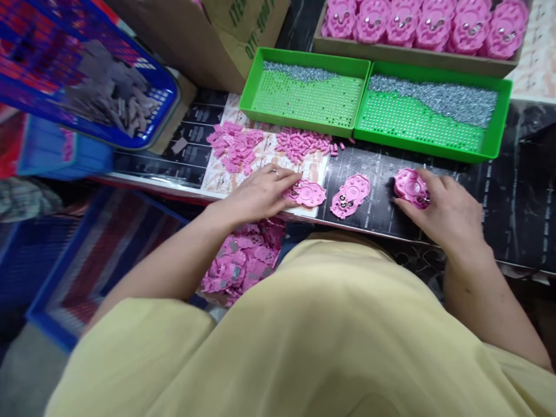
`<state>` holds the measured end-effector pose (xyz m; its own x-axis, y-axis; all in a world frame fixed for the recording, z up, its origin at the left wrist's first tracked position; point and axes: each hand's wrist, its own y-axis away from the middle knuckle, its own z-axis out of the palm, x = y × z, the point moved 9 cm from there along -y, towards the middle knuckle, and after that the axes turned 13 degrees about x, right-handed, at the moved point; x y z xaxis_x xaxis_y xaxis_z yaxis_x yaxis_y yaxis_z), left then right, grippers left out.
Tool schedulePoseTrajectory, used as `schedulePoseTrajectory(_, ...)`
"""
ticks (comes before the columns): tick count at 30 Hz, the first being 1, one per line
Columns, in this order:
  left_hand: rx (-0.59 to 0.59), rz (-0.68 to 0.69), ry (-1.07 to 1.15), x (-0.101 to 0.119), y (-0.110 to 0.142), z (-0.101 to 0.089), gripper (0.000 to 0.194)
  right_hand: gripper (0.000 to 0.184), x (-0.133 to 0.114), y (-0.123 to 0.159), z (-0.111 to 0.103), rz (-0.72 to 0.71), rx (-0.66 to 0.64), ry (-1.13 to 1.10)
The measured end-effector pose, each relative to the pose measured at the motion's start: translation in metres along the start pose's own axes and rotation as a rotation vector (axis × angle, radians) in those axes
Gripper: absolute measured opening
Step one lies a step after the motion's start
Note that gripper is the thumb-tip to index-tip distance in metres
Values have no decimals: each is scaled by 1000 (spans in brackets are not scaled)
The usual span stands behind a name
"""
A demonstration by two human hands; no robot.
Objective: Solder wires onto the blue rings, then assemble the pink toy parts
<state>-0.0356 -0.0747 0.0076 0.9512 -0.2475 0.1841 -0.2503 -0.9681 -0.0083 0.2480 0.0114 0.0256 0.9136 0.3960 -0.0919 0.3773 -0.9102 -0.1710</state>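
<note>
On the left, my left hand [270, 190] has its fingers closed on the end of a pink plastic part [311, 194] lying at the table edge. A second pink plastic piece [350, 197], with shiny metal bits at its lower end, lies between my hands. My right hand [447, 209] grips another pink plastic part [410, 186] between thumb and fingers, low over the black tabletop. Small metal bits show on that part too. Part of each held piece is hidden by my fingers.
Behind my hands stand two green trays [304, 120] of small metal pieces. Loose pink bits [299, 143] lie before them. A carton [417, 49] of pink parts is at the back right. A blue basket [167, 110] stands left; more pink parts [243, 260] sit below the table edge.
</note>
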Motion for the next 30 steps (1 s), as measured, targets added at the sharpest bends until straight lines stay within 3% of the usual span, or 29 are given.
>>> schedulePoseTrajectory(6,-116,202,45,24,-24,-3,43,63,-13,-3,-1,-26,39,30)
schedulePoseTrajectory(12,-190,276,41,46,-51,-1,42,61,-33,-3,1,-85,42,-2)
schedulePoseTrajectory(17,-187,108,-53,22,-41,-6,36,61,-24,0,-2,-45,78,5)
schedulePoseTrajectory(20,-143,-8,-175,13,-31,-10,58,61,-24,0,1,-37,70,22)
schedulePoseTrajectory(23,-130,-85,-246,24,-28,-7,76,64,-26,-3,4,-52,42,-7)
schedulePoseTrajectory(27,-100,-84,-192,52,-33,-1,78,65,-9,-8,-6,2,91,-53)
schedulePoseTrajectory(30,-49,-64,-180,59,-37,0,76,65,13,-7,-11,85,110,18)
